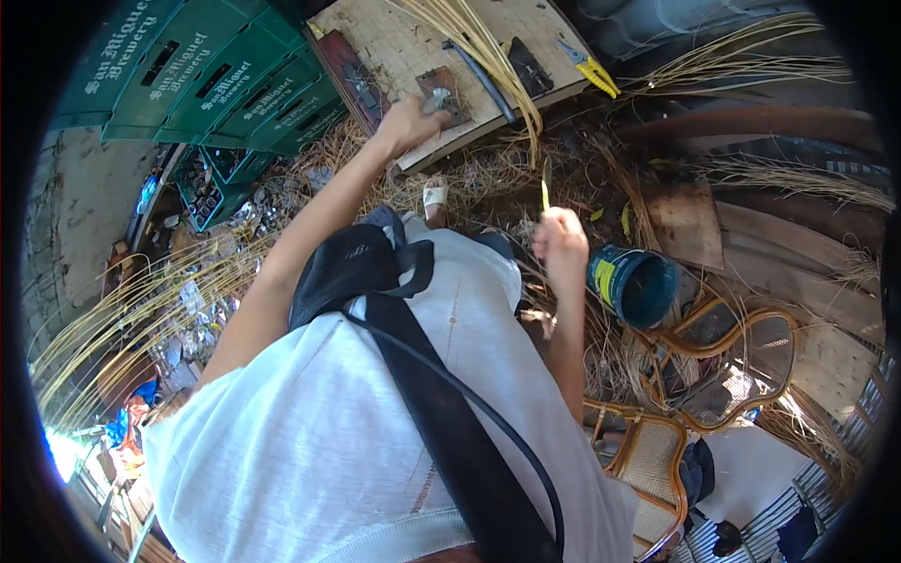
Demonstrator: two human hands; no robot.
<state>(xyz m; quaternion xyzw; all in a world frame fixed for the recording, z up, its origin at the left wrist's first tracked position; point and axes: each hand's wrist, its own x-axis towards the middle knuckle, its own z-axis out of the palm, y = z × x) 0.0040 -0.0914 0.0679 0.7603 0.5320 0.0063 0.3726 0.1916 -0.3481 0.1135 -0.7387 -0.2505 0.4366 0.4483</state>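
Observation:
My left hand [407,126] is at the near edge of a wooden workbench [389,42], its fingers curled against a small grey metal fitting [437,98] on a rusty plate. Lower and to the right, my right hand [561,242] is closed around a slim, yellowish, pointed piece [545,192] that sticks up from the fist; its kind is hard to make out. On the bench lie a dark hammer-like tool [481,83], yellow-handled pliers [595,75], a dark metal block [528,68] and a bundle of pale rattan strips [469,33].
Green crates [202,75] are stacked at the left. Beside my right forearm is a dark green bucket [646,286], with rattan chair frames [741,366] beyond it. Loose shavings [488,192] cover the ground under the bench. Long strips [141,310] spread out at the left.

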